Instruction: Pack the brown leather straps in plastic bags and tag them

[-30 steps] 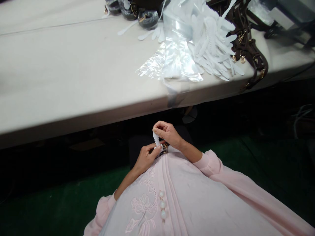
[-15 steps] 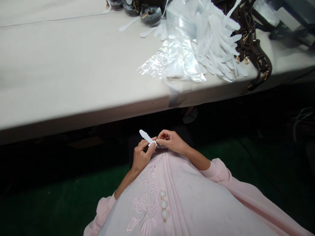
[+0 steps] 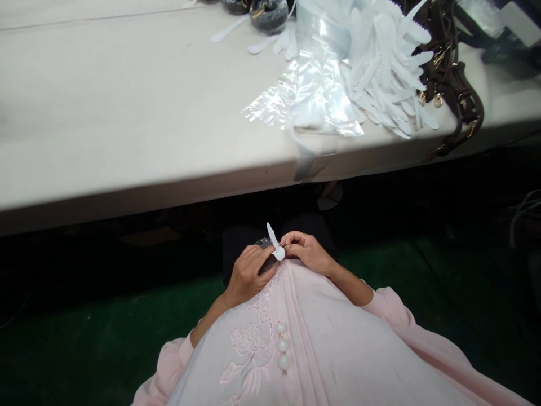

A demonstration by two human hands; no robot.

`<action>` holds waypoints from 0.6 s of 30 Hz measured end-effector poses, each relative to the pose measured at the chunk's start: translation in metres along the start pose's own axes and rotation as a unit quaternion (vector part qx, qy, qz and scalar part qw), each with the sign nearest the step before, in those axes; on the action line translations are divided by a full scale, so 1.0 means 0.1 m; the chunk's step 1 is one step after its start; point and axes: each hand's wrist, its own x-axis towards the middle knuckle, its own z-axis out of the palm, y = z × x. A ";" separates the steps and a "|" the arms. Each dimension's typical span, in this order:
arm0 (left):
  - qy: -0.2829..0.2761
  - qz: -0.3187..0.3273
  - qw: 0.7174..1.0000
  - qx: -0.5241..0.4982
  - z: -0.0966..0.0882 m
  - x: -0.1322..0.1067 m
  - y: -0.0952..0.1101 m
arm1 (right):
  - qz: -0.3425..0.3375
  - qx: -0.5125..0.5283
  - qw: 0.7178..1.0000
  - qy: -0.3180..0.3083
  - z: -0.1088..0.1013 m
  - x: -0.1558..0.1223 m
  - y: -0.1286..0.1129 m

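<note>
White toothed strip (image 3: 275, 246) is standing close in front of the wearer's body, between the two hands; its narrow end is pointing toward 11 o'clock, its round end is lying toward 5. A clear-wrapped dark bundle (image 3: 265, 243) is sitting just beside it, toward 10 o'clock, partly covered by fingers. Whether strip and bundle are joined: cannot tell.

Left hand (image 3: 248, 272) is coming in from 8 o'clock; its grip is closing round the bundle, fingertips lying against the strip. Right hand (image 3: 307, 252) is coming in from 4 o'clock; thumb and forefinger are meeting near the round end, but what that grip is pinching, if anything, is too small to tell.

Step in hand, as judged: the strip is being positioned at the bundle by fingertip work. The next move seems to be calling for a steady left grip and a small, precise right-hand pinch.

Farther out, on the counter (image 3: 105, 101): clear film bags (image 3: 325, 90) are lying just past 12 o'clock, a pile of white strips (image 3: 386, 73) is spreading at 1, brown straps (image 3: 465, 93) are hanging over the edge at 2. Dark wrapped coil (image 3: 269, 17) is resting at 12.
</note>
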 end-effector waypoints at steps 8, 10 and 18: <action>0.083 -0.031 0.996 -0.022 -0.01 0.05 0.09 | 0.007 0.059 0.998 0.027 0.01 -0.01 -0.04; 0.089 -0.043 0.994 -0.041 -0.03 0.05 0.12 | -0.003 0.071 0.997 0.039 -0.01 0.00 -0.02; 0.140 -0.142 0.972 -0.122 -0.11 0.16 0.26 | 0.007 0.151 0.988 0.040 0.01 0.02 -0.07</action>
